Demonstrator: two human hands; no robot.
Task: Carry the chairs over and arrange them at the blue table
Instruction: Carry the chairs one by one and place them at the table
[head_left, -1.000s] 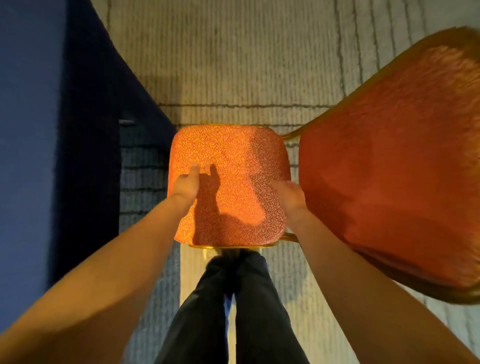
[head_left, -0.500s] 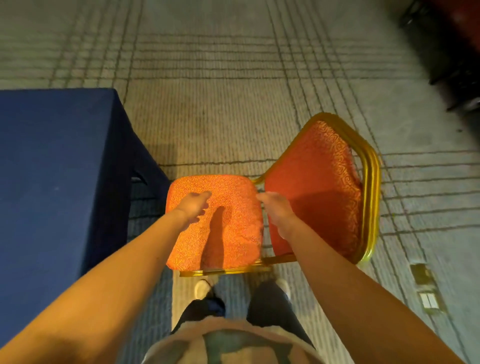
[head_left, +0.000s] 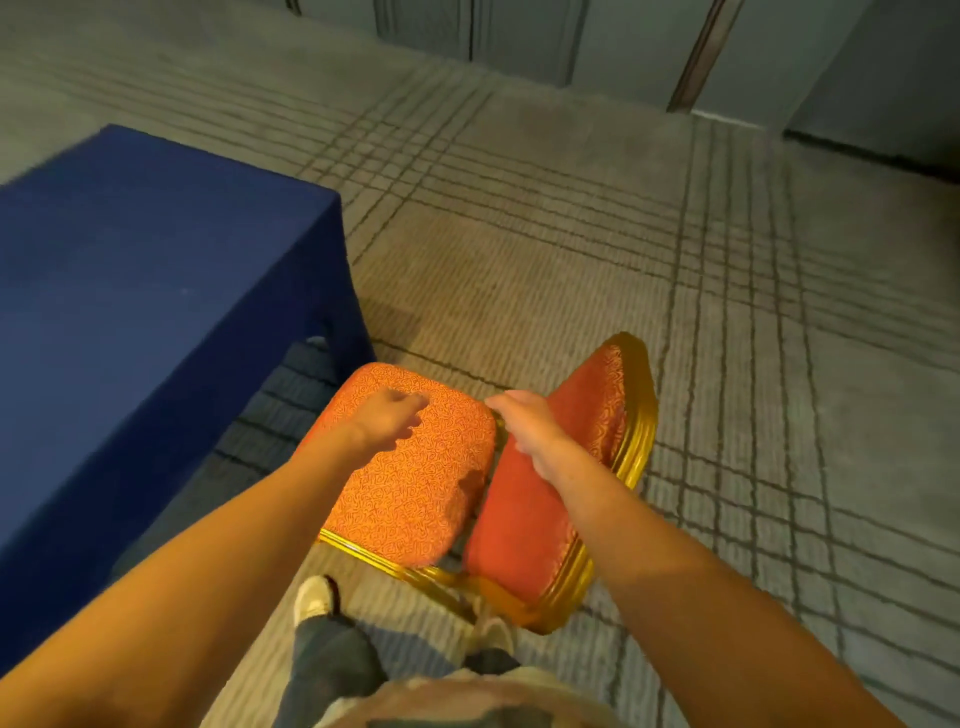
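A chair with an orange-red patterned seat (head_left: 415, 499), a matching backrest (head_left: 545, 519) and a gold frame stands on the carpet, its seat's front next to the corner of the blue table (head_left: 130, 312). The backrest faces away from the table. My left hand (head_left: 389, 421) hovers over the seat's far part with loosely curled fingers and holds nothing. My right hand (head_left: 524, 426) is over the gap between seat and backrest, fingers relaxed and pointing at the seat's far corner. Neither hand grips the chair.
Grey carpet (head_left: 623, 260) with dark grid lines stretches ahead and to the right. A panelled wall (head_left: 597, 41) runs along the far side. My legs and shoes (head_left: 311, 597) are just behind the chair.
Both hands have let go of the seat's sides and lifted off. My head has risen and turned, so the chair now looks smaller and more of the room shows.
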